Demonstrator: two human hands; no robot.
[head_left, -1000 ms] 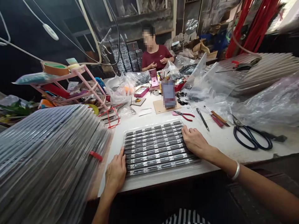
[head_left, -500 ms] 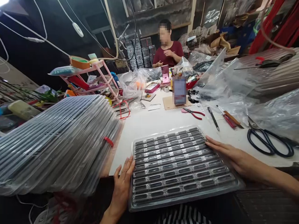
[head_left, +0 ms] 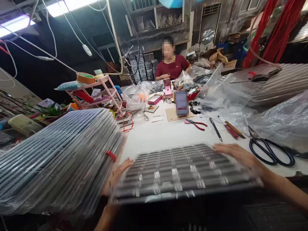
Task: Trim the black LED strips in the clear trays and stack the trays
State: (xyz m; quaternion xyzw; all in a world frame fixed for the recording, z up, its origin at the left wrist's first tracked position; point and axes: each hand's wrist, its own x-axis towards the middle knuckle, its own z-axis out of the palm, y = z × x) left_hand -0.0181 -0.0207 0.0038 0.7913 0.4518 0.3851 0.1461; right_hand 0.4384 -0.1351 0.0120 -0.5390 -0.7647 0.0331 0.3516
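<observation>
A clear plastic tray (head_left: pixel 183 173) holding rows of dark strips lies at the front of the table, smeared by motion. Its near edge looks raised toward me and overhangs the table's front. My left hand (head_left: pixel 119 171) grips the tray's left side, with part of the palm hidden behind the plastic. On the opposite side, my right hand (head_left: pixel 240 157) holds the tray's right edge, fingers along the rim. Left of the tray leans a large stack of plastic trays (head_left: pixel 69 154), marked by a red tie (head_left: pixel 111 156).
Large scissors (head_left: pixel 269 150), a black pen (head_left: pixel 216 129) and red-handled pliers (head_left: pixel 197 124) lie on the white table (head_left: pixel 154 138). A phone on a pink stand (head_left: pixel 167 87) stands farther back. A co-worker (head_left: pixel 172 65) sits across. A pink rack (head_left: pixel 108 86) stands at left.
The tray's near edge has come up, so its surface looks flatter to me and blurred. Both hands have moved with it. The view has tilted upward, and the co-worker's arms have shifted.
</observation>
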